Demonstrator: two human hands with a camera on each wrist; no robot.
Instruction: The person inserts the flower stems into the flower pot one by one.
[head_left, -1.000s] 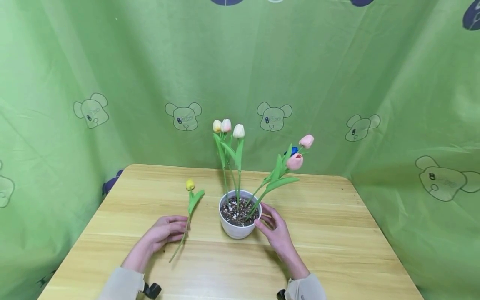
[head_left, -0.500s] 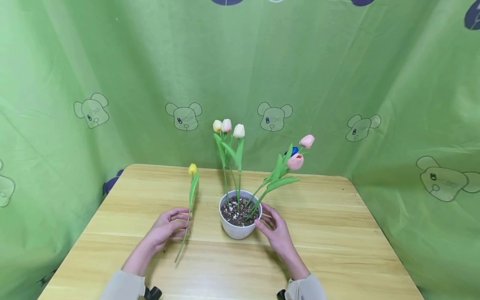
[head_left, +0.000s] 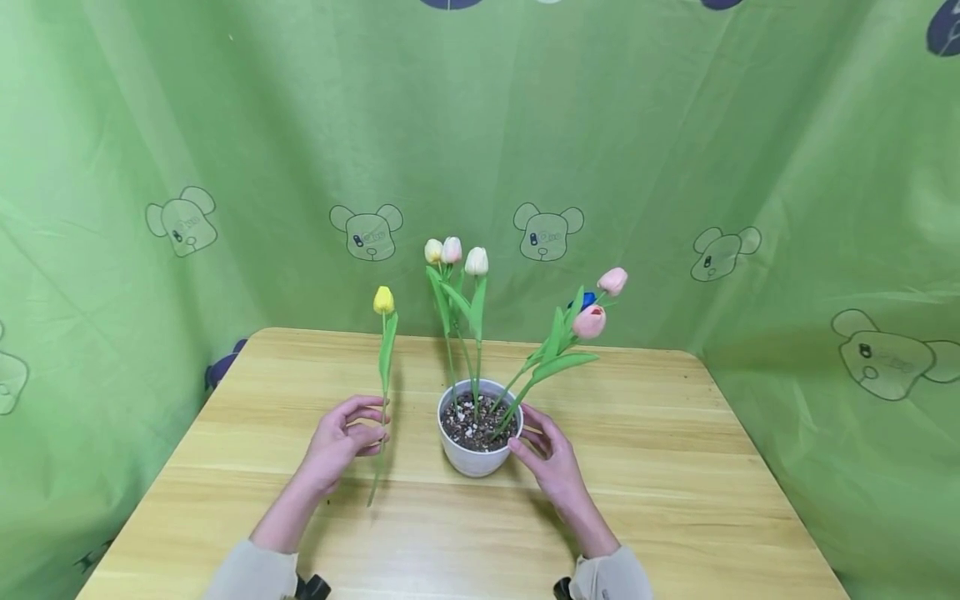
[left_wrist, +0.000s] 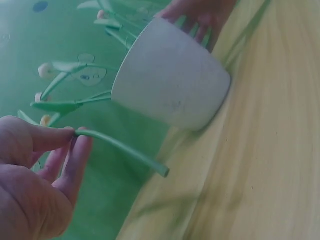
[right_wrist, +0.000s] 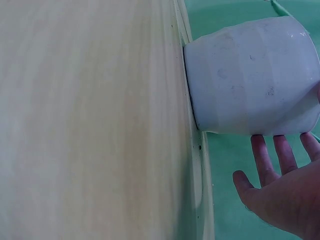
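My left hand (head_left: 339, 440) pinches the green stem of a yellow artificial tulip (head_left: 386, 354) between thumb and fingers. The tulip stands nearly upright, bloom on top, left of a white flower pot (head_left: 476, 463). In the left wrist view the bare stem end (left_wrist: 125, 148) sticks out past the fingertips, above the table. My right hand (head_left: 557, 468) holds the pot's right side, thumb near the rim and fingers against the wall. Dark soil (head_left: 469, 429) fills the pot. Pale tulips (head_left: 477, 262) rise at its left, while pink tulips (head_left: 590, 322) and a blue one (head_left: 583, 302) lean right.
The pot stands on a light wooden table (head_left: 660, 483). Behind and beside the table hangs a green curtain (head_left: 480, 125) with printed bear heads. Black straps with small cameras (head_left: 313, 587) sit at both wrists.
My left hand has raised the yellow tulip and moved slightly forward and right. The tulip has turned from leaning to nearly upright, its bloom higher. The right hand and pot have stayed put.
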